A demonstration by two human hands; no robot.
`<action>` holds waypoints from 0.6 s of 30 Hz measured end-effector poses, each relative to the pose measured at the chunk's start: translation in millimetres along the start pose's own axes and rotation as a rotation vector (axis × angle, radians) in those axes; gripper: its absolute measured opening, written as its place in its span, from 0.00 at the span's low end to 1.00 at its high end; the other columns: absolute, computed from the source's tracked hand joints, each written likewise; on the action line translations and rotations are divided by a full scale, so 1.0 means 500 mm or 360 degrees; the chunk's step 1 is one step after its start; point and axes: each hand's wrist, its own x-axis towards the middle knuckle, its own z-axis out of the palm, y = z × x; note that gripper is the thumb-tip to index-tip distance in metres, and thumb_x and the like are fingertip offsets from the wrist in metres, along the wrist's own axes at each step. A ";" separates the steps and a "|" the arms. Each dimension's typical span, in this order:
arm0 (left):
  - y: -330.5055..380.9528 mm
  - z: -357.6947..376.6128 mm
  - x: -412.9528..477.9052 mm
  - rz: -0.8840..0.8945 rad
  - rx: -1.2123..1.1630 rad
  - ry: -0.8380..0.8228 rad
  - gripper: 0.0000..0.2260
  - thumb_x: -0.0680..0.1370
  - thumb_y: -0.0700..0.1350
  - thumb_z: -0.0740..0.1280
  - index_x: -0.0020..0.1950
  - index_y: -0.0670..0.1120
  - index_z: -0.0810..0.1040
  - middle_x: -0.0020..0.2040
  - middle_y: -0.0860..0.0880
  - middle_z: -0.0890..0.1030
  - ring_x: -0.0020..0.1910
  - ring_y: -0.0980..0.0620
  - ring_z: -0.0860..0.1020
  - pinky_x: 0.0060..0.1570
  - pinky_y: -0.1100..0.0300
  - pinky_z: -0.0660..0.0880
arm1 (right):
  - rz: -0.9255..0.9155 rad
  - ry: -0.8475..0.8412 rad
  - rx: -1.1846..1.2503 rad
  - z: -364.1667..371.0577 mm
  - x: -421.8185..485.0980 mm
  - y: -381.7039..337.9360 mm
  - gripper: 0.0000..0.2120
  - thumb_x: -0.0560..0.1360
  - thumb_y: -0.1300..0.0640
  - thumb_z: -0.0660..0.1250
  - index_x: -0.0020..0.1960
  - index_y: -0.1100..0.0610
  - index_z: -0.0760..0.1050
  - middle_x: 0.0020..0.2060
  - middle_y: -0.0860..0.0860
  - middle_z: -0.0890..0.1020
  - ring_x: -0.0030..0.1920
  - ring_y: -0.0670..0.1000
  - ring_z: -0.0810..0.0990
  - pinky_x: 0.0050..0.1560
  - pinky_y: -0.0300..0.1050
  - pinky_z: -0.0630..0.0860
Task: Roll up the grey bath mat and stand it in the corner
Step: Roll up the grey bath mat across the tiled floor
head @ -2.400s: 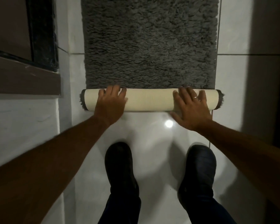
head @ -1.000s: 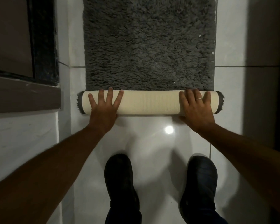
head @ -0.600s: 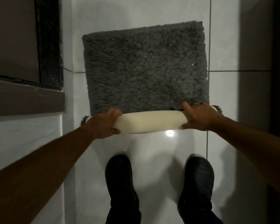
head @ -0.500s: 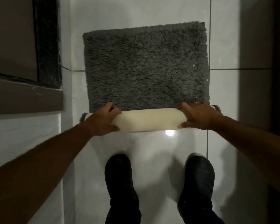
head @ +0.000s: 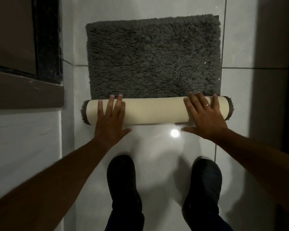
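The grey shaggy bath mat [head: 153,57] lies flat on the white tiled floor, its near end rolled into a cream-backed roll [head: 154,110] lying across the view. My left hand [head: 111,120] rests flat on the roll's left part, fingers spread and pointing away. My right hand [head: 204,117], with a ring on one finger, lies flat on the roll's right part, thumb on the floor. Grey pile sticks out at both ends of the roll.
A dark-framed door and brown step [head: 25,87] stand at the left, with a white wall [head: 23,147] below. My two black shoes [head: 123,182] stand just behind the roll. A shadowed wall [head: 274,80] runs along the right. A light glares on the tile [head: 174,133].
Half a second ago both hands were curled around the roll, gripping it. Now they lie flat and open on top, and the roll sits a little farther along the mat.
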 end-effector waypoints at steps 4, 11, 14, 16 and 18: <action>0.013 -0.009 0.034 -0.0219 0.0039 -0.0084 0.48 0.69 0.62 0.72 0.78 0.41 0.51 0.77 0.37 0.61 0.74 0.35 0.61 0.72 0.31 0.55 | 0.0170 0.0031 -0.0018 -0.011 0.035 -0.010 0.49 0.65 0.36 0.73 0.75 0.60 0.59 0.71 0.63 0.68 0.70 0.66 0.67 0.68 0.76 0.59; -0.048 -0.039 0.043 0.0071 -0.0203 0.0135 0.30 0.66 0.54 0.78 0.64 0.45 0.74 0.54 0.41 0.83 0.51 0.38 0.80 0.55 0.41 0.72 | -0.0123 -0.0007 0.0359 -0.037 0.039 0.032 0.35 0.68 0.37 0.72 0.66 0.53 0.65 0.58 0.57 0.81 0.56 0.60 0.80 0.58 0.62 0.74; -0.066 -0.068 0.049 0.0218 -0.0360 -0.0280 0.32 0.66 0.58 0.77 0.64 0.47 0.71 0.56 0.43 0.83 0.53 0.40 0.81 0.57 0.43 0.72 | -0.0162 -0.0368 0.0652 -0.040 0.022 0.024 0.38 0.66 0.35 0.73 0.66 0.51 0.60 0.59 0.54 0.80 0.55 0.56 0.80 0.52 0.51 0.78; -0.069 -0.078 0.060 0.0255 -0.0468 -0.0520 0.32 0.67 0.59 0.76 0.65 0.49 0.69 0.62 0.44 0.78 0.58 0.41 0.78 0.58 0.44 0.72 | -0.0139 -0.0572 0.0673 -0.032 0.018 0.019 0.39 0.66 0.34 0.73 0.67 0.49 0.59 0.63 0.54 0.77 0.58 0.55 0.78 0.53 0.47 0.76; -0.070 -0.084 0.073 0.0219 -0.0458 -0.0476 0.33 0.66 0.59 0.77 0.67 0.50 0.72 0.65 0.42 0.71 0.62 0.39 0.73 0.60 0.42 0.71 | -0.0074 -0.0448 0.0549 -0.023 0.012 0.018 0.41 0.67 0.31 0.69 0.71 0.49 0.60 0.69 0.55 0.72 0.65 0.58 0.73 0.62 0.57 0.73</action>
